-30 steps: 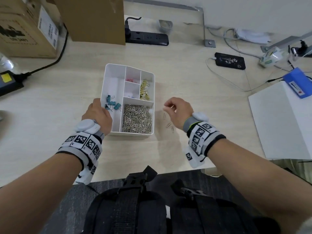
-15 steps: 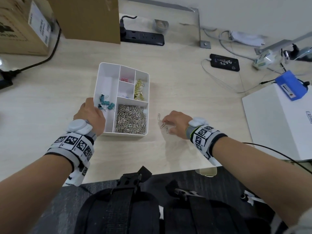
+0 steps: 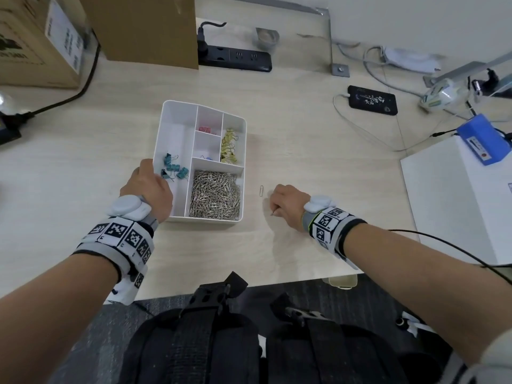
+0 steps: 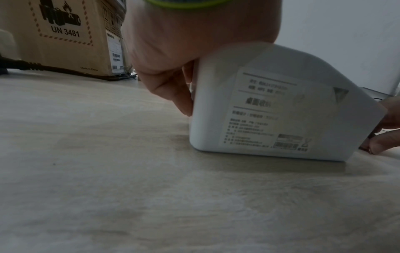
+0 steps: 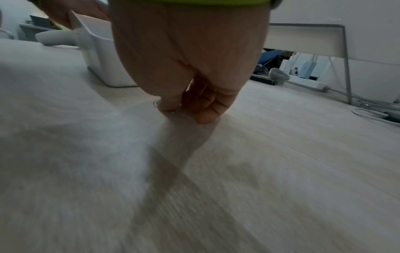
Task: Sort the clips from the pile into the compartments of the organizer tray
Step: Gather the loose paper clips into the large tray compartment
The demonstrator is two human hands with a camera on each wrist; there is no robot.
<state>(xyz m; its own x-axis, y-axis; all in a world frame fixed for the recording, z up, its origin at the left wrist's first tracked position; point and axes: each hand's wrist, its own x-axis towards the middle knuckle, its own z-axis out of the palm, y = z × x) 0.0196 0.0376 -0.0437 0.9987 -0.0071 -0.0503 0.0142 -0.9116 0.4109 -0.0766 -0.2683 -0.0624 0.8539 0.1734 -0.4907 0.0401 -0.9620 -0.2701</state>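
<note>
You have one white organizer tray [image 3: 177, 117] in front of you, split into five compartments. One holds five teal binder clips [image 3: 174, 170]. One holds a small cluster of pink clips [image 3: 206, 130], too bunched to count. One holds a heap of yellow clips [image 3: 229, 146], also uncountable. One holds a single bluish clip [image 3: 208, 158]. The last holds a dense mass of silver paper clips [image 3: 214, 194], far too many to count. One loose paper clip [image 3: 261, 190] lies on the one desk [image 3: 304, 139]. Your two hands are in view: left hand [image 3: 148, 189], right hand [image 3: 288, 203].

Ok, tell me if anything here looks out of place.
One silver paper clip lies loose on the desk, right of the organizer tray, outside the compartment of paper clips. The right hand rests beside it.
</note>
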